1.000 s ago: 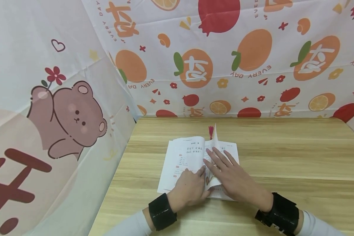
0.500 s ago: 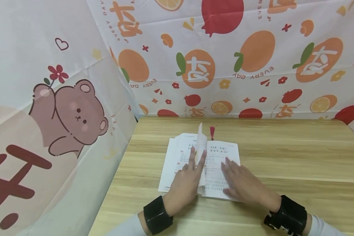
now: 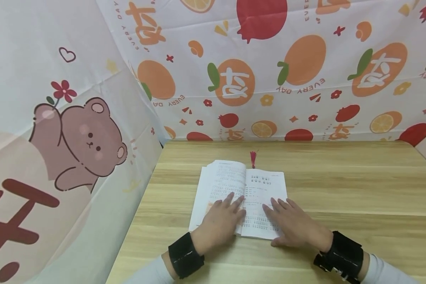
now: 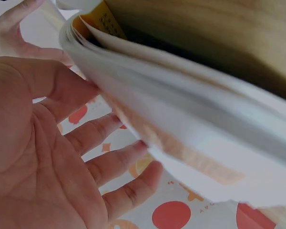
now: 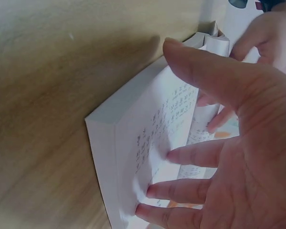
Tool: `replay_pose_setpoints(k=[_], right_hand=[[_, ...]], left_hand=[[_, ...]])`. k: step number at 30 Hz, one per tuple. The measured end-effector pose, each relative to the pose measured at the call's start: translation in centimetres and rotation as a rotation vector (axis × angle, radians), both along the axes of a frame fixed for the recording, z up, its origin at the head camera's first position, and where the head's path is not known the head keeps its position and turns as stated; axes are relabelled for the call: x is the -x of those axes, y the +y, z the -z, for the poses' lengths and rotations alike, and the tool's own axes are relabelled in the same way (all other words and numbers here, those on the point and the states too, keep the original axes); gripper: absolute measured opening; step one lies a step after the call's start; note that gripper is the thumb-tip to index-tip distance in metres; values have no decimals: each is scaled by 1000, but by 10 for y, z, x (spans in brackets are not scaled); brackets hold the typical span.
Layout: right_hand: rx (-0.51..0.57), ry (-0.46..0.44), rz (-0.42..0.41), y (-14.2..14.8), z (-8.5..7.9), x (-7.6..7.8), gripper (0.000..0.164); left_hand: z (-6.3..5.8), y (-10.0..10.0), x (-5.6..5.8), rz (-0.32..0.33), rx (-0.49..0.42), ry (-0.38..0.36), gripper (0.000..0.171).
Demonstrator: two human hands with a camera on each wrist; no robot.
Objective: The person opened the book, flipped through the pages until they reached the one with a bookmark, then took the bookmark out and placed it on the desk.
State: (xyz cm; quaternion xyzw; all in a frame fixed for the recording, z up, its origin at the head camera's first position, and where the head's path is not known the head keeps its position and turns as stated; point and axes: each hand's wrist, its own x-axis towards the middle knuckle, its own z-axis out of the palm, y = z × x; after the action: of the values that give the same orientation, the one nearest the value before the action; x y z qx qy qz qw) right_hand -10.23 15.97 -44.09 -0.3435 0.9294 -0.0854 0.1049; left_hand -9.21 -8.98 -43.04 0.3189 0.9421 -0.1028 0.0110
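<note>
An open book [image 3: 264, 189] with printed white pages lies flat on the wooden table. My left hand [image 3: 221, 223] rests on the lower part of its left page, near the spine, fingertips touching the paper. In the left wrist view the fingers [image 4: 119, 162] are spread and slightly bent against that page, with an orange printed patch beside them. My right hand [image 3: 294, 225] lies at the lower right of the right page. Its fingertips touch the print in the right wrist view, while the thumb [image 5: 181, 55] stands off near the book's bottom edge.
A red tassel [image 3: 253, 158] sticks out from the top of the book at the spine. Behind the wooden table [image 3: 348, 185] hangs a fruit-printed cloth [image 3: 269, 55], and a bear-printed cloth [image 3: 92, 142] hangs on the left. Black bands [image 3: 186, 255] wrap both wrists.
A raised leaf has gone over from the right side to the left and now lies down there. My left hand followed it and pressed it; my right hand drew back to the right page's lower right.
</note>
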Motion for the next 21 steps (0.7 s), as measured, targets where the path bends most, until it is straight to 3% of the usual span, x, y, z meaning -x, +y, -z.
replay_pose_setpoints(k=[6,13,21], right_hand=[[-8,57,-23,-2,1,2,87],[-9,101,-43,-1,2,1,85],[-17,47,-24,1,-3,5,91]], left_hand=[[-3,0,6,-32,-26,-33,40],[-10,-1,12,6,-76,-39,39],[-9,-3,13,23,-109,-48,39]])
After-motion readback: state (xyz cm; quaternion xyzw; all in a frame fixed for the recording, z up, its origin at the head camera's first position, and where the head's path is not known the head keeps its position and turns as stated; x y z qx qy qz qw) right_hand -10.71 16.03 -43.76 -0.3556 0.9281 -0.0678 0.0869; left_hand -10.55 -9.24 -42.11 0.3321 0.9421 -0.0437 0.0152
